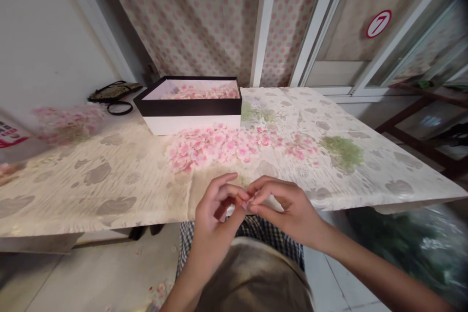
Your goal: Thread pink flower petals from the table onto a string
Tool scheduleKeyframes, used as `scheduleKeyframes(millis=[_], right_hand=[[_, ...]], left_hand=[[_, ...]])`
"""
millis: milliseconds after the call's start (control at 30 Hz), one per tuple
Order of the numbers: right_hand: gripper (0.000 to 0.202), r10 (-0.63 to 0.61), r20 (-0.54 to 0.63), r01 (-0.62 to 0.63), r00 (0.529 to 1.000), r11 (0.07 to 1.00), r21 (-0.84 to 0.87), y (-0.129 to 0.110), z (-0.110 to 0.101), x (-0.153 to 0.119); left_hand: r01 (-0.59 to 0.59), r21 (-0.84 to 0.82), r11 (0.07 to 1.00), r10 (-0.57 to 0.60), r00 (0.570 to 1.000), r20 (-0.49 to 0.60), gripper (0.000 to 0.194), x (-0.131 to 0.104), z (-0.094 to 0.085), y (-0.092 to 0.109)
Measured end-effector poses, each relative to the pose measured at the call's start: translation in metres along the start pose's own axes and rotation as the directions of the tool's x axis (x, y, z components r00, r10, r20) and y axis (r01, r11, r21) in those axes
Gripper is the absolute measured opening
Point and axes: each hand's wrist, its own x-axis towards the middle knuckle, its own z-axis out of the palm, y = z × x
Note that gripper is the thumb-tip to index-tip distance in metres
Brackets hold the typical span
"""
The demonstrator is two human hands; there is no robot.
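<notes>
My left hand (221, 204) and my right hand (280, 202) meet at the fingertips over the table's front edge. Both are closed in a pinch around something small and pale, too small to make out. Just beyond them lies a heap of pink flowers (215, 146) on the patterned tablecloth (146, 190). To its right are a smaller scatter of pink flowers (302, 146) and a green clump (341, 151). Behind the heap stands a white box with a black rim (193, 107), holding more pink petals (208, 91).
Another pink flower bunch (69, 122) lies at the left, near a dark pouch (115, 90) and a black ring (120, 107). Part of another person's hand (10, 170) shows at the left edge. More greenery (259, 114) sits right of the box.
</notes>
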Motion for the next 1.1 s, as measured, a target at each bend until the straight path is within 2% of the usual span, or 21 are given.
scheduleKeyframes(millis=[167,433,733,833,933,1000,1033,1067,1100], right_hand=[[0.008,0.068,0.033,-0.069,0.997,0.997,0.039,0.003,-0.004,-0.001],[0.009,0.076,0.024,-0.078,0.997,0.989,0.129,0.007,-0.001,-0.001],[0.011,0.153,0.042,-0.158,0.987,0.975,0.158,0.004,-0.002,0.001],[0.009,0.225,0.059,-0.232,0.973,0.949,0.214,0.005,-0.001,0.001],[0.016,0.309,0.133,-0.335,0.942,0.902,0.272,0.008,-0.001,0.001],[0.011,0.338,0.171,-0.371,0.925,0.900,0.227,0.011,-0.003,0.001],[0.006,0.352,0.172,-0.381,0.920,0.906,0.185,0.013,-0.004,0.002],[0.004,0.367,0.164,-0.390,0.916,0.909,0.145,0.015,-0.006,0.003],[0.005,0.379,0.146,-0.397,0.914,0.910,0.121,0.017,-0.008,0.004]], left_hand=[[0.060,-0.071,0.996,-0.062,0.997,-0.038,0.031,0.002,-0.003,0.000],[0.082,-0.092,0.992,-0.085,0.996,-0.021,0.028,0.002,-0.002,-0.001],[0.097,-0.088,0.991,-0.093,0.995,0.047,0.028,0.002,-0.004,-0.001],[0.088,-0.062,0.994,-0.083,0.993,0.089,0.027,-0.001,-0.001,-0.001],[0.049,0.017,0.999,-0.051,0.984,0.170,0.026,-0.002,-0.002,0.001],[-0.008,0.125,0.992,-0.019,0.978,0.210,0.022,0.001,-0.010,0.000],[-0.050,0.213,0.976,0.011,0.983,0.181,0.019,0.004,-0.019,-0.001],[-0.086,0.335,0.938,0.053,0.993,0.106,0.016,0.008,-0.030,-0.003],[-0.110,0.474,0.874,0.133,0.991,-0.017,0.013,0.013,-0.043,-0.005]])
